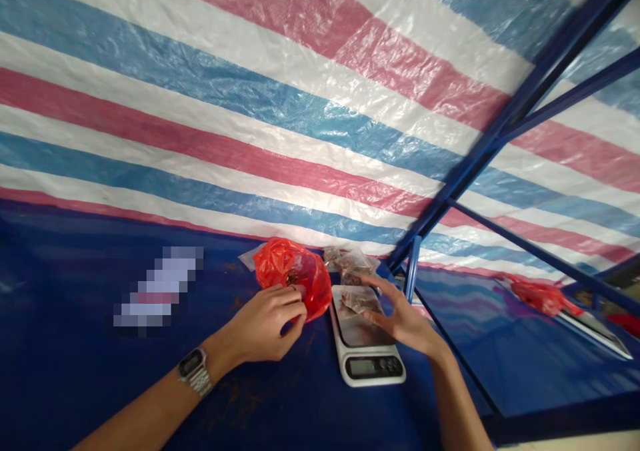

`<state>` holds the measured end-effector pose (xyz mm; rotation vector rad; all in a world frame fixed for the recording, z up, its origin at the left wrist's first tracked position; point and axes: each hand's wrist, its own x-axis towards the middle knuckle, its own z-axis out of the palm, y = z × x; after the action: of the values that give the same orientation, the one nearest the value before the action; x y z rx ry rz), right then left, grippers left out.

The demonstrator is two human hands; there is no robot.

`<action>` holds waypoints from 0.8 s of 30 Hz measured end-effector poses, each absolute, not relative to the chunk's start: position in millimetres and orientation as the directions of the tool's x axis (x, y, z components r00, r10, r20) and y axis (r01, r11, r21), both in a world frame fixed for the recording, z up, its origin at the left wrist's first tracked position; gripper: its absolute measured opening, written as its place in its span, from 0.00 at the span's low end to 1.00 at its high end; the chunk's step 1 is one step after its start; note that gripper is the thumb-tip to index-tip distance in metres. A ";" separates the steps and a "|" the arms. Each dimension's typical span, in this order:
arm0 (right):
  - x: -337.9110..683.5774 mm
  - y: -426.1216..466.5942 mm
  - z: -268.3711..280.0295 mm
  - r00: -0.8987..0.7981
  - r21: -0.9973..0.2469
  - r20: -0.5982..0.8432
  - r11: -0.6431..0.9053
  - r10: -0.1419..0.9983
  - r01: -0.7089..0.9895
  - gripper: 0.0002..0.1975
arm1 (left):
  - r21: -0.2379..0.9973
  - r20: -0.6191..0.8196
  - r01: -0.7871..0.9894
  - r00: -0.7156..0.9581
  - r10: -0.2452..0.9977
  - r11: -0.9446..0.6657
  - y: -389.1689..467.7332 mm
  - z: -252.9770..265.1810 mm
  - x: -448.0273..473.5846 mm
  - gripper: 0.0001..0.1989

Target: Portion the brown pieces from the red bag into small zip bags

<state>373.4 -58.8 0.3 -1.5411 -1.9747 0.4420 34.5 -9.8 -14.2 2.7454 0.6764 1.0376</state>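
A red plastic bag (317,294) stands with its mouth toward me, small brownish bits inside. At its near edge is my left hand (273,321), fingers curled together; whatever they hold is hidden. To the right sits a white kitchen scale (370,364) with a metal plate and a dark display. A small clear plastic bag (360,302) with brownish contents lies on that plate. Over the plate's right side reaches my right hand (397,314), thumb and fingers spread around the small bag; whether they touch it is unclear.
Several filled clear bags (353,261) lie behind the scale on the blue table (150,371). A blue metal frame (450,184) rises at the right, before a striped tarp (250,91). Beyond it lies another red bag (540,296). A blurred-out patch (160,284) covers something at left.
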 end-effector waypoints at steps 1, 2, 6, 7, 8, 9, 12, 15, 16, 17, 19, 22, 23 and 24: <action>373.9 -57.9 1.6 -0.152 -0.592 0.262 0.283 0.953 0.755 0.31 | 0.269 0.598 0.361 0.664 0.449 -0.893 -9.6 -14.4 34.7 0.10; 373.4 -55.0 2.7 -0.141 -0.602 0.285 0.292 0.948 0.744 0.30 | 0.265 0.601 0.358 0.665 0.443 -0.896 -9.3 -14.3 34.8 0.10; 369.3 -35.2 0.5 0.052 -0.638 0.458 0.287 0.887 0.714 0.19 | 0.246 0.618 0.350 0.662 0.424 -0.904 -7.2 -11.9 34.5 0.11; 369.1 -31.5 -2.0 0.117 -0.637 0.504 0.276 0.856 0.720 0.18 | 0.244 0.620 0.349 0.661 0.422 -0.905 -6.3 -11.3 34.4 0.11; 369.5 -29.5 -4.7 0.157 -0.634 0.532 0.268 0.832 0.726 0.18 | 0.243 0.623 0.347 0.660 0.420 -0.906 -5.4 -11.0 34.3 0.12; 370.3 -29.2 -7.5 0.182 -0.630 0.549 0.261 0.816 0.732 0.18 | 0.242 0.628 0.345 0.657 0.418 -0.907 -4.4 -10.9 34.2 0.11; 373.6 -36.4 -12.6 0.155 -0.617 0.545 0.269 0.824 0.740 0.16 | 0.238 0.643 0.339 0.647 0.409 -0.910 -1.9 -11.7 33.9 0.11; 373.8 -46.0 -11.7 0.085 -0.599 0.538 0.310 0.839 0.738 0.14 | 0.218 0.661 0.333 0.641 0.390 -0.917 -1.2 -12.6 33.1 0.11; 372.8 -48.1 -10.4 0.060 -0.593 0.537 0.326 0.841 0.736 0.13 | 0.207 0.670 0.331 0.638 0.379 -0.921 -1.4 -12.5 32.8 0.10; 371.3 -49.5 -9.0 0.036 -0.587 0.535 0.341 0.844 0.734 0.13 | 0.195 0.681 0.328 0.632 0.369 -0.924 -1.7 -12.2 32.5 0.10; 367.5 -51.1 -5.8 -0.015 -0.576 0.525 0.368 0.851 0.730 0.13 | 0.180 0.701 0.327 0.619 0.354 -0.928 -2.3 -11.1 32.1 0.09; 361.9 -52.6 -1.5 -0.073 -0.568 0.485 0.377 0.872 0.731 0.13 | 0.167 0.720 0.334 0.602 0.346 -0.928 -2.8 -9.1 32.1 0.09; 360.5 -53.2 -0.4 -0.082 -0.566 0.471 0.372 0.879 0.735 0.13 | 0.163 0.724 0.336 0.597 0.344 -0.928 -2.8 -8.6 32.2 0.08; 359.4 -53.7 0.4 -0.088 -0.563 0.460 0.367 0.884 0.741 0.14 | 0.159 0.728 0.338 0.594 0.342 -0.928 -2.8 -8.2 32.4 0.08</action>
<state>359.4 -53.7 0.4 -1.4143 -1.8639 0.2362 32.4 -2.8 -8.2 2.8009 0.5973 1.2815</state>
